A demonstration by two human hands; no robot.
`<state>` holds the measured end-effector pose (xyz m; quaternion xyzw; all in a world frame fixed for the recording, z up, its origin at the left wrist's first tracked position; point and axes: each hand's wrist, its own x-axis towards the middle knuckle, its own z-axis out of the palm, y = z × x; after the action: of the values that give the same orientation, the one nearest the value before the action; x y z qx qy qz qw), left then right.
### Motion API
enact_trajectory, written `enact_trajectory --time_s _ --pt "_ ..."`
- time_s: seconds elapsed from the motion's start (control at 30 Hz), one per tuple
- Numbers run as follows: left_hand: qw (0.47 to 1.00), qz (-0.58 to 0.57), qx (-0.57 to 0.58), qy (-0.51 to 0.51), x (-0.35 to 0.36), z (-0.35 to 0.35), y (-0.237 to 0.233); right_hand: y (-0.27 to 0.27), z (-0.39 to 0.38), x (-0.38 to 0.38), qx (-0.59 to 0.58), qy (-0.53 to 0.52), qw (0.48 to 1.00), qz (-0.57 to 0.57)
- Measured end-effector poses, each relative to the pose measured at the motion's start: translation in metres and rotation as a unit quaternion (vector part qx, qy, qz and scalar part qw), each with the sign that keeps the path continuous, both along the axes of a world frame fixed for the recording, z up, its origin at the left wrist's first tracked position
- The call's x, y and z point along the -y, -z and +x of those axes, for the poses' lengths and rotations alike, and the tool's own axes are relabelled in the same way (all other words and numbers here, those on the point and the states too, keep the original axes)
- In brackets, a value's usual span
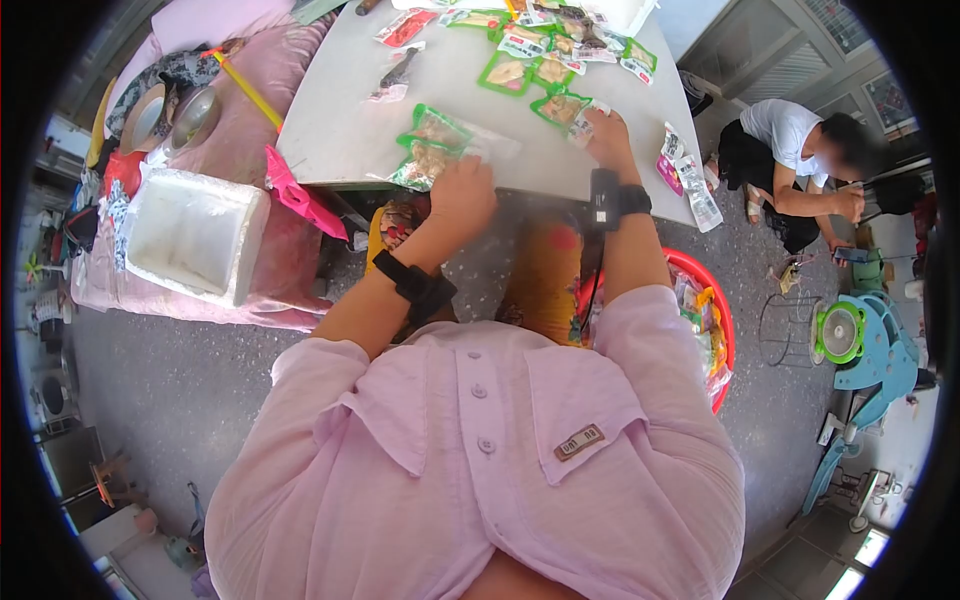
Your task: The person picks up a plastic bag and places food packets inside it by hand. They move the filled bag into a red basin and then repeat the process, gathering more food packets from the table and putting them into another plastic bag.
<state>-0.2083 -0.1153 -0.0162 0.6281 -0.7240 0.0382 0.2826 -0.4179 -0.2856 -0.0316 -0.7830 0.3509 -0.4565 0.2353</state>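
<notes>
My left hand (464, 200) is at the table's near edge, its fingers closed on the edge of a clear plastic bag (495, 143). Beside it lie green-edged snack packets (425, 160) with pale food inside. My right hand (609, 140) pinches the white end of another green-edged snack packet (560, 107), which rests on the table. Beyond it is a loose pile of similar packets (508, 72), some overlapping. My fingertips are partly hidden on both sides.
Long white packets (690, 180) lie at the white table's (340, 130) right edge. A red basin (725, 375) of packets stands on the floor by my right side. At left, a foam box (190, 235) sits on pink cloth. A person (790, 150) crouches at right near a fan (838, 333).
</notes>
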Motion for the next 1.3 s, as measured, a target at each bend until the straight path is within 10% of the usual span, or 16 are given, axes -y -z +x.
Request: enact_trajectory --time_s 0.13,0.4,0.77,1.07,1.3 --pt "0.993 0.054 -0.104 -0.024 0.007 0.006 0.0 -0.03 0.008 -0.045 0.306 -0.018 0.9 0.309" --pt "0.987 0.043 -0.152 -0.013 0.008 0.009 -0.008 -0.044 0.002 -0.117 0.412 -0.151 0.725 0.53" --pt "0.999 0.034 -0.03 -0.009 -0.002 0.006 -0.034 -0.066 0.04 -0.135 0.345 -0.171 0.729 0.565" --pt "0.996 -0.053 0.07 0.008 -0.008 0.001 -0.048 0.001 0.1 -0.115 0.515 -0.159 0.648 0.538" --pt "0.995 -0.085 0.045 0.008 -0.009 -0.001 -0.033 -0.016 0.117 -0.116 0.4 -0.256 0.7 0.533"
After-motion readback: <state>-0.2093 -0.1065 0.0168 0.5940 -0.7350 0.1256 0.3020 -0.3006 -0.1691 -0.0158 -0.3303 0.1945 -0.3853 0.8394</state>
